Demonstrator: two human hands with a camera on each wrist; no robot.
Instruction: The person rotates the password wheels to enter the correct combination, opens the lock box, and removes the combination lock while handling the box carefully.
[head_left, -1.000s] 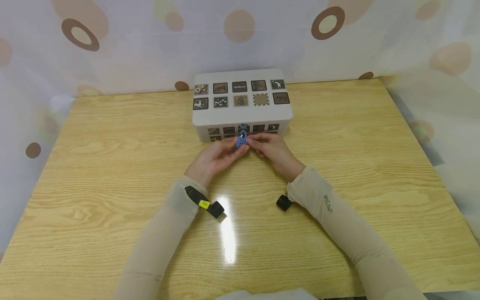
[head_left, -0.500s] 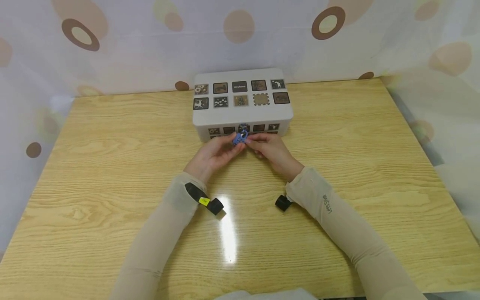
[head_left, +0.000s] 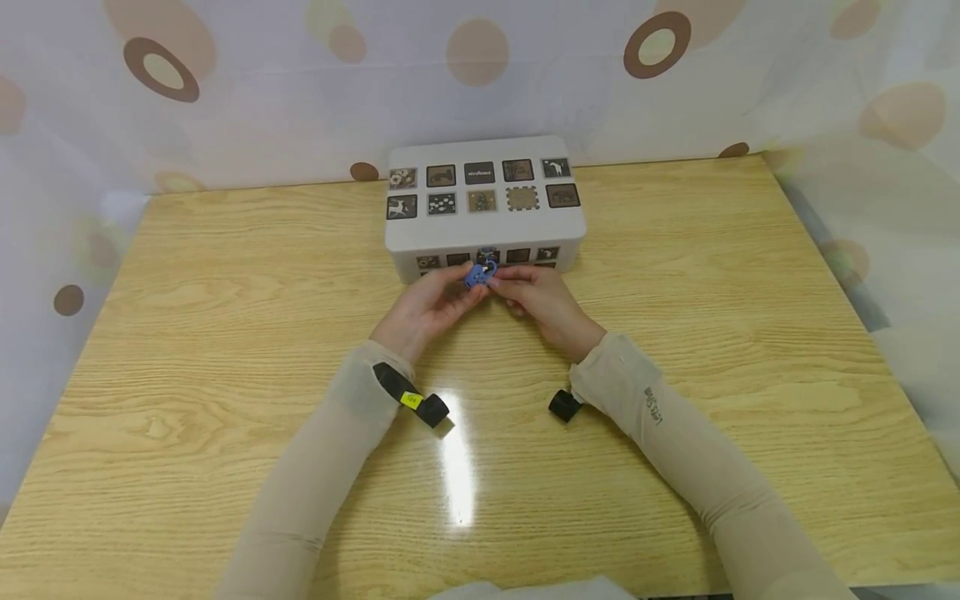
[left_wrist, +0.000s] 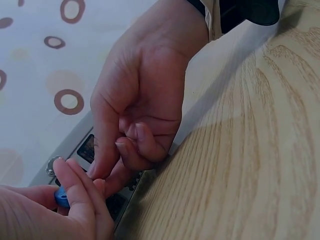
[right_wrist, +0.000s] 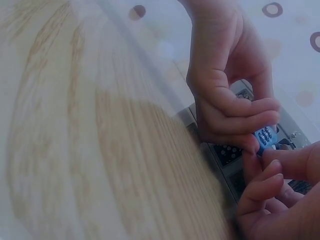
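A small blue combination padlock (head_left: 480,274) is held tilted in front of the white box (head_left: 480,229), close to its metal latch (head_left: 488,252). The left hand (head_left: 422,310) pinches the padlock's body between thumb and fingers. From the other side the right hand (head_left: 553,307) pinches at it with thumb and index finger. In the right wrist view, dials show on the blue padlock (right_wrist: 266,137), between the left hand (right_wrist: 227,85) and the right thumb. The left wrist view shows only a blue bit of the padlock (left_wrist: 62,197); fingers cover the remainder.
The box carries dark picture squares on its lid and front, and stands at the back of the wooden table (head_left: 225,350) near a dotted cloth backdrop (head_left: 405,92). Wrist cameras (head_left: 432,411) hang at both cuffs.
The padlock has tilted, its body shifting slightly left and its shackle leaning right. Both hands have shifted only slightly, and the box is still.
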